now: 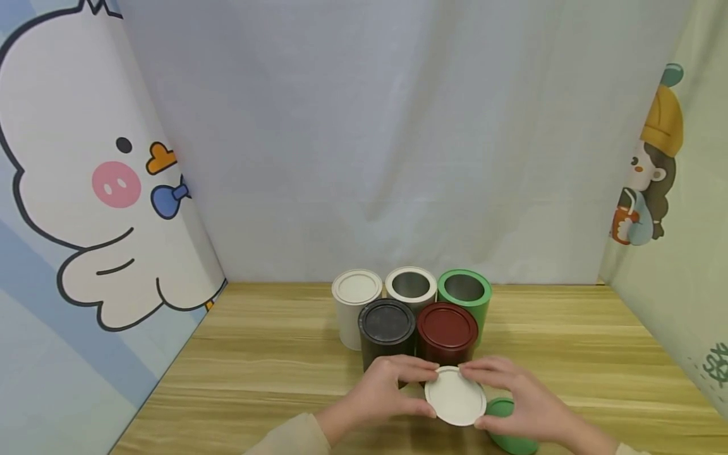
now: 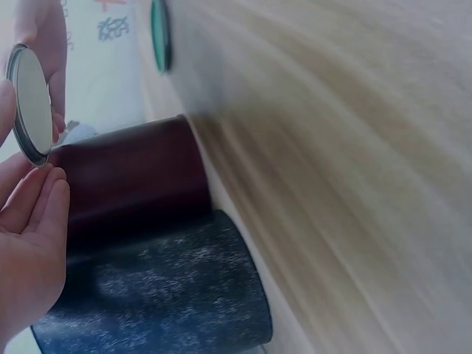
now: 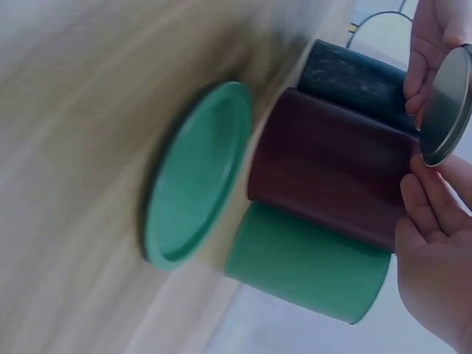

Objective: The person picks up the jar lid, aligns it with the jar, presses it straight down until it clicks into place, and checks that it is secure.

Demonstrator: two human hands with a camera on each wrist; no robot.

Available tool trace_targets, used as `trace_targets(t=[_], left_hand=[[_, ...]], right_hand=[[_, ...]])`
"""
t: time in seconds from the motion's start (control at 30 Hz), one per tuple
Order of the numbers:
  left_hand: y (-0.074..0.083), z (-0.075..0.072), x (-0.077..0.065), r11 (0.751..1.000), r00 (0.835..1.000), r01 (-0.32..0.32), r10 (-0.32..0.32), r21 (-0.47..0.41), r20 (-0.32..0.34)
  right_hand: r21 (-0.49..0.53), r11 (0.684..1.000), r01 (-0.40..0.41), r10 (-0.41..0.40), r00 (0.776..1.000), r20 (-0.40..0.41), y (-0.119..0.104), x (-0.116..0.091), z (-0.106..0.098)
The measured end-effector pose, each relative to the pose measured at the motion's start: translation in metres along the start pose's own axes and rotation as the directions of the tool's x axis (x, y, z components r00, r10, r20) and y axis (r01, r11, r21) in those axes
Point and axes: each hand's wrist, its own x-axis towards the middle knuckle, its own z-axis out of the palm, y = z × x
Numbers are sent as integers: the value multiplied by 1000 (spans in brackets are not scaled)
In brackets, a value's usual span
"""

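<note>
Your hands: both hold one white lid (image 1: 455,396) up in the air, close to you, just in front of the cans.
Left hand (image 1: 387,390): your fingers curl round the left edge of the white lid and your thumb sits on the near edge. You are gripping it, not letting go.
Right hand (image 1: 520,404): your fingers reach over the top and right edge of the white lid and pinch it too.
White lid: it is round and tilted toward you. It is off every can and touches only your hands.
Green lid (image 1: 509,426): it lies flat on the table (image 1: 256,354) under your right hand, mostly hidden in the head view.
Cans: five stand close together. Black can (image 1: 387,333) and dark red can (image 1: 447,333) are in front with lids on. White can with a lid (image 1: 356,306), open white can (image 1: 411,287) and open green can (image 1: 464,297) are behind.
Left wrist view: you see the shiny grey underside of the white lid, held by its rim between fingertips (image 2: 37,195). The dark red and black cans lie just beside it. The green lid shows only as a thin edge far off.
Right wrist view: you see the whole green lid, rim up, close by the green can and the dark red can. The head view does not show that.
Head view only: the open tops of the two back cans, and the cartoon duck wall (image 1: 85,189) on the left.
</note>
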Motion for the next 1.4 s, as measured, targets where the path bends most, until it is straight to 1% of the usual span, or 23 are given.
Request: trace_targets(t=[0.27, 0.43, 0.57, 0.67, 0.77, 0.83, 0.9, 1.0, 1.13, 1.27, 1.4], left_hand=[[3, -10, 2, 999, 999, -29, 28, -18, -28], [4, -16, 3, 997, 996, -74, 75, 25, -57], [5, -21, 5, 995, 993, -92, 94, 35, -66], [7, -26, 6, 996, 993, -92, 93, 19, -73], [8, -31, 8, 995, 992, -95, 96, 18, -81], [9, -36, 10, 996, 992, -89, 90, 17, -87], [9, -40, 12, 996, 992, -86, 88, 33, -92], [9, -47, 16, 997, 993, -66, 70, 47, -91], [8, -56, 22, 995, 995, -46, 53, 88, -87], [4, -64, 29, 991, 995, -29, 41, 130, -91], [1, -70, 36, 989, 995, 2, 13, 147, -100]], right_hand=[[6, 1000, -6, 6, 1000, -15, -6, 11, -9], [-2, 1000, -9, 9, 1000, -28, -10, 16, -11], [12, 999, -31, 32, 999, -29, -13, 20, -13], [32, 999, -28, 29, 999, -38, -13, 25, -15], [34, 999, -5, 7, 998, -57, -12, 32, -15], [29, 1000, 9, -7, 998, -69, -12, 37, -16], [22, 1000, 12, -10, 997, -73, -11, 43, -17], [16, 1000, -17, 18, 998, -66, -12, 52, -19], [4, 998, -55, 55, 997, -59, -11, 63, -20], [7, 998, -64, 64, 996, -68, -6, 73, -19], [2, 997, -81, 81, 994, -67, 2, 83, -18]])
